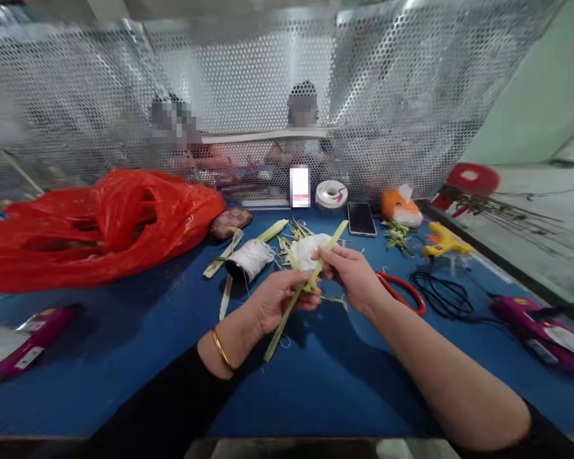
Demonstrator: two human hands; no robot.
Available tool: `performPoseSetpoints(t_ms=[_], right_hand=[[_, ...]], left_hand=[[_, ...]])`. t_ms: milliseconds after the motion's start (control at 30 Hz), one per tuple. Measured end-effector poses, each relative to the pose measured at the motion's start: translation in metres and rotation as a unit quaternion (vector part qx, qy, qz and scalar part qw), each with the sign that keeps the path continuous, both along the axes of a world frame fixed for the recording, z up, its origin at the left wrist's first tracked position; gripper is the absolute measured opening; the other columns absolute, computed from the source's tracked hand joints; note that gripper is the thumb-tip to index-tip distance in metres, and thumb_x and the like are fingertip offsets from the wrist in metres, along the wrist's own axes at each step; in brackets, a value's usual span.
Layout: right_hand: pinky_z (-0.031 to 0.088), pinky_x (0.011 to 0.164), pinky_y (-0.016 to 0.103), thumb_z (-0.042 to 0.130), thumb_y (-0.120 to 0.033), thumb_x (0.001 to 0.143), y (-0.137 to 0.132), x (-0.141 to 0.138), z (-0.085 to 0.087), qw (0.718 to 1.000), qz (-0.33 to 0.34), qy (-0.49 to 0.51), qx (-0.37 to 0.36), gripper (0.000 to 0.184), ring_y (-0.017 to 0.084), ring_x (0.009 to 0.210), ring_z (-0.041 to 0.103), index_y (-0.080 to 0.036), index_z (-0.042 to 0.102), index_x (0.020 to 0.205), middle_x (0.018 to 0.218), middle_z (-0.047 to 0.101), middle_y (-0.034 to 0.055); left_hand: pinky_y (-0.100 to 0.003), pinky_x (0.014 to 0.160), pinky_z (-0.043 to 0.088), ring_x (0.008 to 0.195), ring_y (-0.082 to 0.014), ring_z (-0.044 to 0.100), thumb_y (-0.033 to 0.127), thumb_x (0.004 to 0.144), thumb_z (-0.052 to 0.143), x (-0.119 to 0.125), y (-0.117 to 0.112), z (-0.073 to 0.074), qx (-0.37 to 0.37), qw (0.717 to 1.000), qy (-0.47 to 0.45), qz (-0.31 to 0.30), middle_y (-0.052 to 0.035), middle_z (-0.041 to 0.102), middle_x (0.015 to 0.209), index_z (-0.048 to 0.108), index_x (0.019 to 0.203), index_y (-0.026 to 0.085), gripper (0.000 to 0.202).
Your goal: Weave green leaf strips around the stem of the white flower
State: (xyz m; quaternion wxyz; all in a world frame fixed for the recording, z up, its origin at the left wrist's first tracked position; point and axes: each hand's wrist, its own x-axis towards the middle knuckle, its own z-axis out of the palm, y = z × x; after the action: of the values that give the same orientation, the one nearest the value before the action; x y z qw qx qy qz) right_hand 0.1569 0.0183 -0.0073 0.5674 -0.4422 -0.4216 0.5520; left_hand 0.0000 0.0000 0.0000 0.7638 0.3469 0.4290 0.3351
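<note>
A long pale-green leaf strip (pixel 333 241) runs diagonally between my hands above the blue table. My left hand (pixel 287 294) pinches it near its middle, where other strips cross or fold over it; how they join I cannot make out. Higher up, the fingers of my right hand (pixel 345 271) grip the same strip. Just behind the hands lie a crumpled white piece (pixel 307 250) and scattered strip scraps (pixel 300 229). Left of them a spool of white thread (pixel 251 260) rests on its side, beside more flat strips (pixel 224 255).
A large red plastic bag (pixel 172 223) fills the left. At the back are a lit phone (pixel 300 186), a tape roll (pixel 331 194), a dark phone (pixel 361 218) and a tissue pack (pixel 402 207). Rightward lie a yellow glue gun (pixel 444 240), red-handled tool (pixel 404 290) and black cable (pixel 442 296).
</note>
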Motion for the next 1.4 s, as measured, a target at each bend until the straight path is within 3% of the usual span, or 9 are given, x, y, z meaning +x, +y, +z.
performPoseSetpoints(t_ms=[200,433,500,567,600,733,933,1200,1400], right_hand=[[0.031,0.044,0.021,0.075,-0.052,0.06,0.008,0.009,0.001,0.999,-0.039,0.001,-0.017,0.04,0.007,0.044,0.042,-0.014,0.067,0.071,0.053,0.049,-0.0049],[0.033,0.05,0.023,0.071,-0.046,0.071,-0.002,-0.004,-0.004,0.986,-0.134,-0.082,0.055,0.03,0.009,0.049,0.042,-0.02,0.057,0.066,0.051,0.047,-0.0068],[0.032,0.05,0.024,0.061,-0.043,0.081,-0.013,-0.012,-0.003,0.963,-0.046,-0.236,0.121,0.033,0.01,0.048,0.041,-0.018,0.058,0.06,0.048,0.046,-0.0055],[0.03,0.047,0.024,0.058,-0.042,0.083,-0.024,-0.02,-0.006,0.941,0.094,-0.309,0.105,0.035,0.01,0.045,0.042,-0.018,0.059,0.057,0.046,0.045,-0.0051],[0.031,0.046,0.024,0.058,-0.04,0.083,-0.028,-0.025,-0.008,0.935,0.112,-0.323,0.092,0.033,0.01,0.046,0.044,-0.018,0.06,0.058,0.047,0.047,-0.0048],[0.036,0.044,0.022,0.066,-0.034,0.076,-0.029,-0.038,-0.021,0.962,0.137,-0.236,-0.021,0.019,0.009,0.044,0.048,-0.018,0.064,0.067,0.052,0.052,-0.005],[0.039,0.036,0.021,0.066,-0.036,0.074,-0.027,-0.045,-0.025,0.967,0.172,-0.143,-0.122,0.028,0.008,0.035,0.049,-0.016,0.057,0.056,0.049,0.058,-0.0009],[0.036,0.039,0.021,0.064,-0.034,0.071,-0.032,-0.048,-0.017,0.983,0.136,-0.086,-0.085,0.023,0.007,0.036,0.044,-0.018,0.055,0.057,0.043,0.048,-0.0062],[0.036,0.045,0.023,0.061,-0.032,0.07,-0.03,-0.045,-0.017,0.986,0.135,-0.095,-0.04,0.023,0.008,0.04,0.044,-0.019,0.051,0.054,0.044,0.047,-0.0061]], left_hand=[[-0.02,0.052,0.054,0.052,-0.0125,0.065,0.017,0.087,0.055,0.004,0.003,0.003,-0.025,0.999,-0.024,0.026,-0.0084,0.069,0.066,0.067,0.073,0.008,0.021],[-0.023,0.054,0.055,0.052,-0.0126,0.065,0.017,0.089,0.054,-0.003,0.015,0.002,-0.018,0.985,-0.071,0.157,-0.0075,0.07,0.067,0.067,0.077,0.007,0.02],[-0.022,0.057,0.055,0.054,-0.0118,0.065,0.018,0.089,0.055,-0.005,0.018,0.001,-0.007,0.98,-0.085,0.179,-0.0057,0.07,0.069,0.066,0.078,0.009,0.018],[-0.021,0.058,0.054,0.055,-0.0106,0.065,0.019,0.089,0.056,-0.006,0.019,0.002,0.004,0.977,-0.093,0.193,-0.004,0.07,0.069,0.066,0.077,0.01,0.018],[-0.021,0.058,0.054,0.055,-0.0103,0.064,0.02,0.089,0.057,-0.006,0.018,0.003,0.008,0.976,-0.096,0.195,-0.0038,0.069,0.069,0.066,0.077,0.01,0.019],[-0.02,0.057,0.053,0.057,-0.0105,0.064,0.02,0.09,0.055,-0.004,0.014,0.006,0.021,0.981,-0.094,0.17,-0.0057,0.069,0.07,0.067,0.076,0.008,0.022],[-0.018,0.06,0.054,0.06,-0.011,0.065,0.022,0.089,0.057,-0.006,0.013,0.006,0.028,0.993,-0.079,0.089,-0.0082,0.069,0.069,0.07,0.079,0.008,0.022],[-0.022,0.07,0.055,0.07,-0.0137,0.068,0.035,0.073,0.077,-0.01,0.011,0.006,0.143,0.985,-0.049,0.087,-0.0093,0.074,0.085,0.072,0.084,0.01,0.028],[-0.024,0.073,0.054,0.076,-0.0152,0.069,0.02,0.063,0.083,-0.018,0.019,0.006,0.167,0.984,-0.029,0.054,-0.0083,0.075,0.09,0.074,0.082,0.012,0.023]])
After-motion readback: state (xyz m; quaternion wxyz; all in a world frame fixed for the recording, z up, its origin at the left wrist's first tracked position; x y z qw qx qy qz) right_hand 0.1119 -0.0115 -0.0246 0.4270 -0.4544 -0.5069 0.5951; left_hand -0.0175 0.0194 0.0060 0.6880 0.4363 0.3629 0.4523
